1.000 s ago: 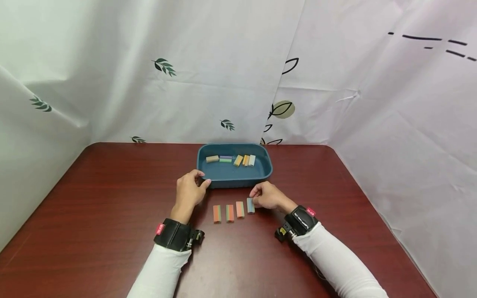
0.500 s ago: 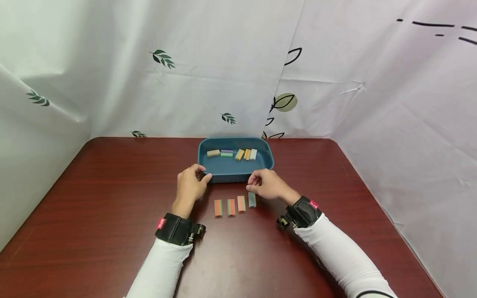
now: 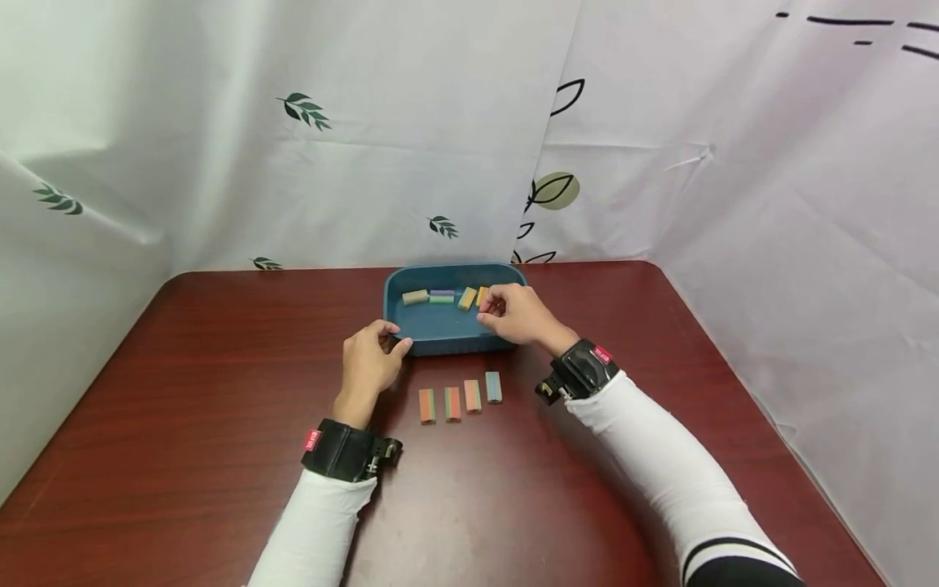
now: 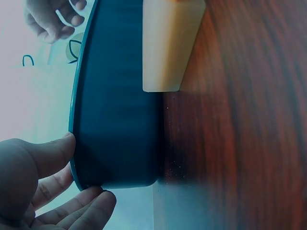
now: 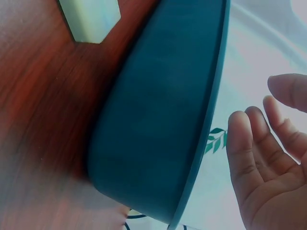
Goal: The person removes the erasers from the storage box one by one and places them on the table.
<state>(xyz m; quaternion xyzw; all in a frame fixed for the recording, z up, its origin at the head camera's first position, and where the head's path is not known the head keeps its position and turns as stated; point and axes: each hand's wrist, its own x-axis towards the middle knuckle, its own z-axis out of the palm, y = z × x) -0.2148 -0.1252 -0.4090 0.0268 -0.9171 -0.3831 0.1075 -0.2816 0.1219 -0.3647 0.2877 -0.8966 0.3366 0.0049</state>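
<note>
A blue tray (image 3: 440, 346) stands at the table's far middle with several coloured blocks (image 3: 442, 297) along its back wall. My left hand (image 3: 392, 337) grips the tray's front left corner; the left wrist view shows the thumb (image 4: 45, 158) on the rim and fingers (image 4: 84, 211) curled round the corner. My right hand (image 3: 490, 310) hovers over the tray's right part, close to an orange block (image 3: 482, 293). In the right wrist view its fingers (image 5: 249, 153) are spread and hold nothing. In front of the tray, a row of blocks (image 3: 452, 403) lies on the table, the blue one (image 3: 494, 386) at its right end.
The dark red table (image 3: 220, 391) is bounded by white printed curtains (image 3: 367, 147) at the back and on both sides. The tray's outer wall (image 5: 158, 120) fills the right wrist view, with a pale block (image 5: 91, 19) beside it.
My right hand has left the blue block at the right end of the row and moved away from me, over the tray. The left hand has stayed on the tray's corner.
</note>
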